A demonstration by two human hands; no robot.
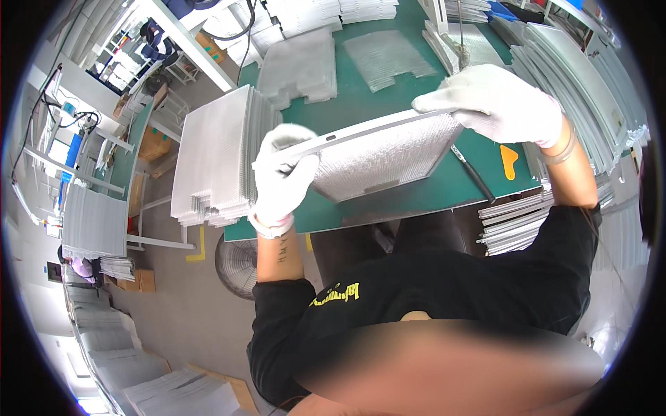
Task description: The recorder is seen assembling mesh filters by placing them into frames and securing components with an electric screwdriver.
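Observation:
Between my two hands a framed silvery mesh panel point(386, 157) is held tilted on edge above the green tabletop point(361, 216). It has a thin pale rim with a small dark slot near its left end. My left hand point(283, 173), in a white glove, grips the panel's left corner with the thumb on the near side. My right hand point(501, 102), also gloved in white, grips the far right corner, its fingers lying along the rim. Right of the panel lie a slim tool with a black handle point(480, 182) and a yellow scraper point(510, 162).
A tall stack of pale sheets point(215, 149) stands at the table's left. Mesh sheets point(385, 59) lie farther back, beside a white upright post point(438, 38). More stacked panels point(572, 90) fill the right side. A floor fan point(236, 269) stands below the table's left edge.

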